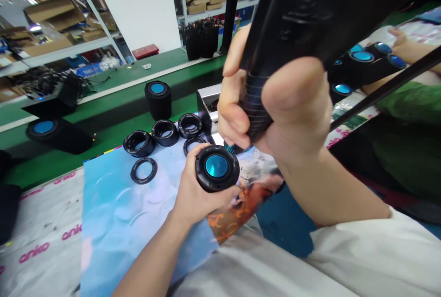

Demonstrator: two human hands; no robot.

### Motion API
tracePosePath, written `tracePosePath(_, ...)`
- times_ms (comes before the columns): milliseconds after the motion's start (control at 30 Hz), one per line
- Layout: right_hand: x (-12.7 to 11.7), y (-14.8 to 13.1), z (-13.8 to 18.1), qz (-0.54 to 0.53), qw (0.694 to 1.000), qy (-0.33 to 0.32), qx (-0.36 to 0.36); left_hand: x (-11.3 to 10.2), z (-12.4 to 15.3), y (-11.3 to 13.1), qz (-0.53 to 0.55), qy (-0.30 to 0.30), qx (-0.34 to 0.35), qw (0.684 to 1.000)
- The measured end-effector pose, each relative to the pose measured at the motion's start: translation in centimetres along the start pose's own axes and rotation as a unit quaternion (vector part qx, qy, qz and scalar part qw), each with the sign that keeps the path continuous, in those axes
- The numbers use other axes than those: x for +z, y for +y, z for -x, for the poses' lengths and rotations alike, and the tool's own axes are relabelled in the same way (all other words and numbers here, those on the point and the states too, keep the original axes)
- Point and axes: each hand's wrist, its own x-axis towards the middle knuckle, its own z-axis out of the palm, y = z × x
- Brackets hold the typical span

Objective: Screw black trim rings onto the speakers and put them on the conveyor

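Note:
My left hand (196, 191) is wrapped round a round black speaker (234, 170), whose shiny blue disc faces up. Close to the camera, my right hand (296, 109) grips a large black tool with a ribbed grip (292, 26); it looks like an electric screwdriver, but its tip is hidden. Beyond my left hand, several black rings stand on the blue printed sheet: deep ones such as the near-left black collar (138, 154), and a flat black ring (144, 171). Another flat ring is partly covered by my left hand.
A black cylindrical speaker (158, 104) stands on the green conveyor belt (113, 95), and another speaker (58, 134) lies tilted at the left. To the right, beyond a dark bar, are several blue-capped speakers and another person's hand (401, 42). Shelves with cardboard boxes (51, 14) line the back.

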Motion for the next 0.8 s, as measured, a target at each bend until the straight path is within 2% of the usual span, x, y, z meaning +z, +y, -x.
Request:
tracePosePath(67,-0.6,-0.3,0.2,0.021,0.999,0.018,-0.021,-0.1,0.1,0.0,0.003,-0.003,-0.002,1.0)
tracePosePath(133,-1.4,-0.3,0.3,0.069,0.988,0.118,-0.071,-0.1,0.2,-0.1,0.008,-0.008,-0.005,1.0)
tracePosePath(200,-2.4,0.5,0.5,0.11,0.963,0.223,-0.102,-0.1,0.2,-0.1,0.006,-0.011,-0.004,1.0)
tracePosePath(267,-3.4,1.8,0.7,0.125,0.953,0.262,-0.089,-0.1,0.2,-0.2,0.0,-0.011,-0.003,1.0)
tracePosePath(367,-4.6,4.5,1.0,0.133,0.961,0.237,-0.045,-0.2,0.2,-0.3,-0.013,-0.005,-0.001,1.0)
tracePosePath(433,-5.1,6.0,1.1,0.129,0.961,0.244,-0.035,-0.2,0.1,-0.4,-0.017,-0.004,0.005,1.0)
tracePosePath(567,-5.6,7.1,1.2,0.101,0.965,0.238,-0.031,-0.3,0.1,-0.6,-0.014,-0.001,0.015,1.0)
tracePosePath(667,-4.9,5.2,1.0,0.074,0.973,0.216,-0.024,-0.3,0.1,-0.6,-0.002,0.004,0.013,1.0)
tracePosePath(800,-1.6,0.1,0.1,0.061,0.964,0.232,-0.112,-0.2,0.0,-0.5,0.005,-0.001,0.007,1.0)
